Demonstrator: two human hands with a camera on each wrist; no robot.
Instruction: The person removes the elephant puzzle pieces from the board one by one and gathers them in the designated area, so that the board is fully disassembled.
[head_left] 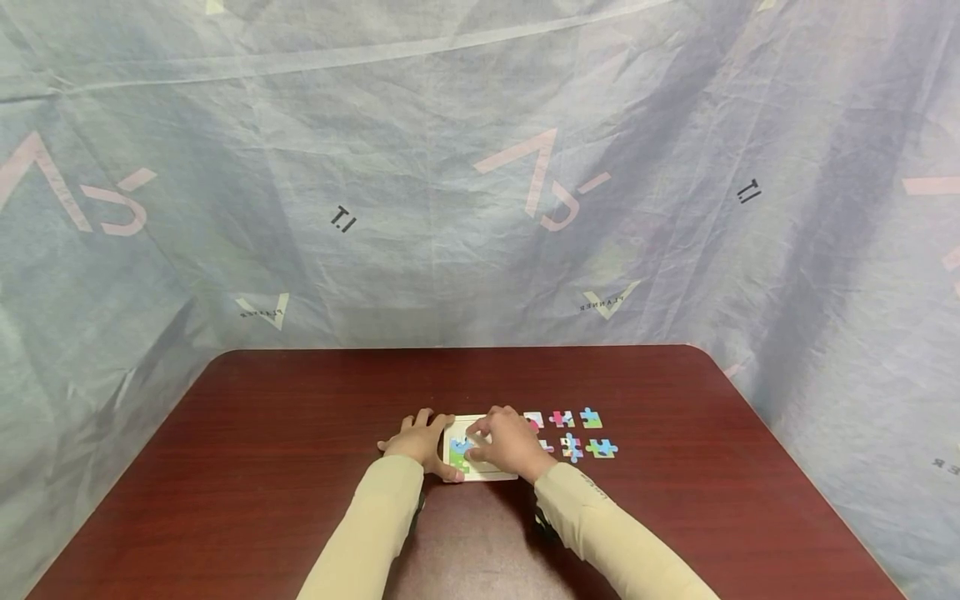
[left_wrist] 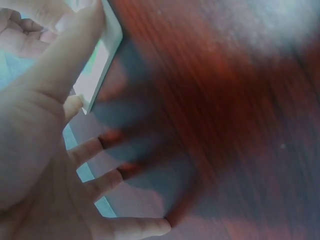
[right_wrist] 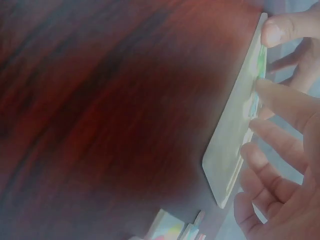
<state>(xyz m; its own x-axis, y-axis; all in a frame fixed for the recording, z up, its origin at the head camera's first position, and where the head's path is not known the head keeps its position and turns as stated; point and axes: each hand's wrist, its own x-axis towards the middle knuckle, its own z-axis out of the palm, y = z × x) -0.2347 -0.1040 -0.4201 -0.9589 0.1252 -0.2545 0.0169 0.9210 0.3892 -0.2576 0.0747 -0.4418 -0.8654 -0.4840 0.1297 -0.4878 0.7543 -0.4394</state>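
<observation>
A jigsaw puzzle tray with a pale rim lies on the table. Blue and green puzzle pieces sit in its left part. My left hand spans the tray's left side, thumb at the near corner and index finger at the far one. Its other fingers spread straight over the tabletop, as the left wrist view shows. Over the tray's middle, my right hand pinches a blue puzzle piece between thumb and index finger; the hand hides part of it. The remaining right fingers are bent above the tray's pale floor.
Right of the tray, several loose puzzle pieces lie in two rows on the dark red table; the right hand partly covers the nearest ones. A grey printed cloth hangs behind the table and along its sides.
</observation>
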